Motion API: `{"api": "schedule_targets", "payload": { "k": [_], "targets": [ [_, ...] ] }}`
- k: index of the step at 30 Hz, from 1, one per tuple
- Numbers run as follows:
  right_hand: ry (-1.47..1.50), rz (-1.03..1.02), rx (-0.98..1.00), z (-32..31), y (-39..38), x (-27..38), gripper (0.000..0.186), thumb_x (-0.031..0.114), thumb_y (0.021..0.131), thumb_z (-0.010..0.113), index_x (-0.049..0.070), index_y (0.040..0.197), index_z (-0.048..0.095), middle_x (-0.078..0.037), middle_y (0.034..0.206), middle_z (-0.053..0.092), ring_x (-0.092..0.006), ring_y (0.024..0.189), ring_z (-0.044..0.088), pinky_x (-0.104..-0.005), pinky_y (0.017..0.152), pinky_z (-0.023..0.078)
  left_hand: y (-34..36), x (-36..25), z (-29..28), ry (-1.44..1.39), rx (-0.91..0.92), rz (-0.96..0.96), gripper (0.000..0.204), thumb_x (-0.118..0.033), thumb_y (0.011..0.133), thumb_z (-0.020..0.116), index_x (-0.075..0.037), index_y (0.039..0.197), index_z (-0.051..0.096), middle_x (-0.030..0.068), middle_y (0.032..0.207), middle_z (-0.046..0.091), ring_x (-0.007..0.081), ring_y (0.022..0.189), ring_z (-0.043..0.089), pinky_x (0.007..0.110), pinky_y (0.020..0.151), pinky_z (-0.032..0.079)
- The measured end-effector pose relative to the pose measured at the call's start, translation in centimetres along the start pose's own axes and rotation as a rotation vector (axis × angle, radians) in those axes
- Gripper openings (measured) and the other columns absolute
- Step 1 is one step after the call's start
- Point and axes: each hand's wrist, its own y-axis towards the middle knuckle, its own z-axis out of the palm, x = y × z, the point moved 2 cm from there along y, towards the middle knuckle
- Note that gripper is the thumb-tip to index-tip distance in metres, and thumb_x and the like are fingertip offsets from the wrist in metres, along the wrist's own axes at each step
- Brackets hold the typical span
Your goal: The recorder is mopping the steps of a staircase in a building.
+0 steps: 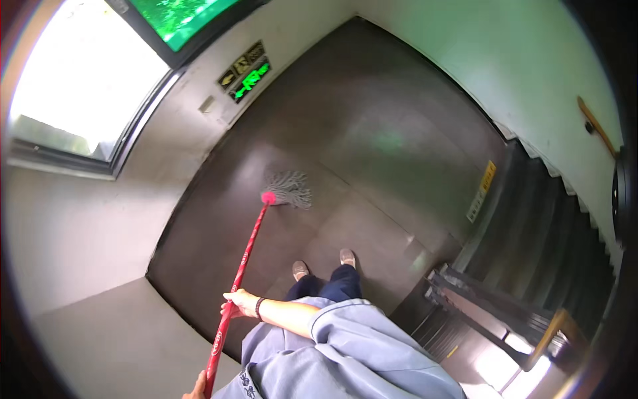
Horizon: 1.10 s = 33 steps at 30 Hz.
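Observation:
A mop (242, 266) with a red pole slants from the lower left edge up toward the middle of the view. Its pink socket and grey string head (290, 189) rest on the dark floor, the strands fanned out to the right. My right hand (242, 304), with a dark beaded bracelet at the wrist, reaches across my body and is wrapped round the middle of the pole. At the lower edge, my left hand (197, 387) grips the pole nearer its upper end; only part of that hand shows.
Dark stairs (538, 226) lie to the right, with a yellow-and-white strip (481, 191) at their edge. A railing (492, 302) stands at lower right. Pale walls (93, 239) with a window (80, 80) and lit green sign (251, 80) bound the left. My shoes (300, 269) stand behind the mop head.

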Motion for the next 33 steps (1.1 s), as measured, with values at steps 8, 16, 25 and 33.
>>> {"api": "schedule_targets", "payload": {
  "k": [8,16,25,33],
  "targets": [
    [-0.117,-0.475,-0.213,-2.3,-0.5,13.0,0.026,0.027,0.092,0.056,0.002,0.083,0.054,-0.008,0.070,0.061,-0.0216,0.061,0.065,-0.0401,0.057,0.059,8.3,-13.0,-4.8,-0.256,0.027,0.045,0.071,-0.006,0.069,0.057,-0.005,0.137,0.036,0.0271,0.084,0.062,0.0442,0.082,0.061,0.047,0.073,0.049],
    [0.149,-0.628,-0.348,-14.3,-13.8,14.5,0.024,0.030,0.091,0.058,0.007,0.091,0.053,-0.006,0.079,0.065,-0.0224,0.072,0.068,-0.0380,0.058,0.059,9.4,-22.9,-6.3,0.195,0.171,0.283,0.070,-0.013,0.076,0.056,-0.010,0.141,0.031,0.0229,0.065,0.061,0.0413,0.061,0.062,0.048,0.060,0.052],
    [0.658,-0.918,-0.777,-40.2,-30.6,7.8,0.019,0.024,0.091,0.051,0.007,0.084,0.048,-0.007,0.066,0.056,-0.0233,0.060,0.059,-0.0409,0.058,0.053,12.1,-42.7,5.5,0.505,0.310,0.840,0.068,-0.010,0.081,0.051,-0.012,0.144,0.027,0.0116,0.066,0.064,0.0277,0.061,0.066,0.041,0.056,0.052],
    [0.810,-0.676,-0.805,-46.0,-32.6,0.2,0.028,0.025,0.092,0.043,0.005,0.111,0.035,-0.015,0.083,0.056,-0.0331,0.077,0.062,-0.0546,0.073,0.054,12.5,-46.3,10.1,0.649,0.293,0.926,0.058,-0.012,0.088,0.045,-0.025,0.143,0.033,0.0122,0.084,0.067,0.0279,0.076,0.068,0.040,0.064,0.053]
  ]
}}
